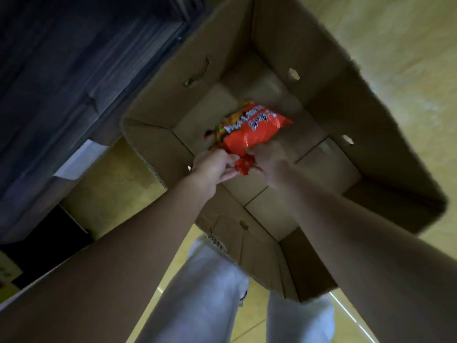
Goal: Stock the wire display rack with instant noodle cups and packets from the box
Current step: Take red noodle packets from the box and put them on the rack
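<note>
Forearms: both of mine reach down from the bottom of the view into the box, over pale trouser legs (pixel 197 293) and a yellowish floor (pixel 408 58).
Left hand (pixel 212 167): its fingers are curled in and pinching the near crimped end of the packet.
Right hand (pixel 267 159): fingers closed on that same end, just beside the left; the exact hold is blurred.
Packet (pixel 252 129): one orange-red noodle packet, tilted, far end pointing away from me, low in the box (whether it is touching the bottom I cannot tell).
Box (pixel 333 78): a large open cardboard box standing on the floor, flaps up; apart from this packet I see only bare cardboard bottom, so I judge this is the last item, or close to it.
Rack: not in view; a dark piece of furniture (pixel 61 82) fills the left side.
Doing it well: I would shift one hand to the packet's body before lifting, since the crimped end alone lets it swing and could tear, then raise it clear of the flaps.
</note>
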`<move>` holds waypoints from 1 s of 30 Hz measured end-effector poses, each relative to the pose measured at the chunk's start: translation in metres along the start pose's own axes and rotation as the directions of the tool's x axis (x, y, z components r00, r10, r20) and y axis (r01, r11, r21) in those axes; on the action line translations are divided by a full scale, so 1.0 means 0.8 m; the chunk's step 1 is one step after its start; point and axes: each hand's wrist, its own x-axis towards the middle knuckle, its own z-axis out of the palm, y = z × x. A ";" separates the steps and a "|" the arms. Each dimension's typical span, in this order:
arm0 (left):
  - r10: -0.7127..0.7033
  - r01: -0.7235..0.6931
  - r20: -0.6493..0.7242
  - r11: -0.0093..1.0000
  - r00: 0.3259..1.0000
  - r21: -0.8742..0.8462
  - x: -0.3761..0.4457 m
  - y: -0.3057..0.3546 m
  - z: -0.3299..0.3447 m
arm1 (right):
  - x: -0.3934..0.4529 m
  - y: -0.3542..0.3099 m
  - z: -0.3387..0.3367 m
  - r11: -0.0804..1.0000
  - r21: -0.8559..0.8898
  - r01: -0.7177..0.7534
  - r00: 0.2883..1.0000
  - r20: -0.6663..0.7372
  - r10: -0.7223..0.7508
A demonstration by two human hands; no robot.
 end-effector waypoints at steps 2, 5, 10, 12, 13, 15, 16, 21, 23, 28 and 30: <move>-0.036 0.032 0.051 0.997 0.998 0.069 -0.021 -0.004 0.003 | -0.019 0.002 -0.012 0.999 -0.034 -0.003 1.000 -0.005 0.003; -0.039 0.023 0.063 0.973 0.997 0.230 -0.048 -0.002 0.016 | -0.053 0.010 -0.040 0.992 -0.118 -0.047 0.998 -0.041 0.043; 0.030 -0.065 0.101 0.928 0.994 0.368 -0.100 0.013 0.048 | -0.107 0.001 -0.099 0.957 -0.288 -0.008 0.992 -0.119 -0.027; 0.078 -0.124 0.132 0.913 0.988 0.388 -0.124 0.019 0.060 | -0.133 -0.006 -0.117 0.945 -0.327 0.028 0.992 -0.106 -0.067; 0.103 -0.154 0.146 0.904 0.984 0.398 -0.138 0.022 0.067 | -0.145 -0.010 -0.125 0.943 -0.331 0.047 0.992 -0.099 -0.084; 0.137 -0.191 0.159 0.894 0.978 0.405 -0.167 0.027 0.078 | -0.173 -0.020 -0.140 0.931 -0.355 0.089 0.989 -0.082 -0.126; 0.154 -0.204 0.154 0.893 0.976 0.400 -0.182 0.029 0.082 | -0.187 -0.025 -0.146 0.920 -0.376 0.113 0.985 -0.078 -0.152; 0.229 -0.257 0.123 0.910 0.966 0.325 -0.251 0.021 0.091 | -0.257 -0.040 -0.172 0.890 -0.395 0.226 0.969 -0.004 -0.248; 0.236 -0.256 0.101 0.923 0.966 0.288 -0.282 0.009 0.090 | -0.284 -0.040 -0.180 0.871 -0.419 0.256 0.961 0.015 -0.276; 0.258 -0.265 0.066 0.906 0.964 0.330 -0.355 -0.015 0.081 | -0.351 -0.042 -0.197 0.871 -0.390 0.301 0.951 0.047 -0.307; 0.317 -0.309 0.039 0.880 0.948 0.361 -0.378 -0.009 0.076 | -0.379 -0.043 -0.201 0.869 -0.368 0.331 0.941 0.055 -0.334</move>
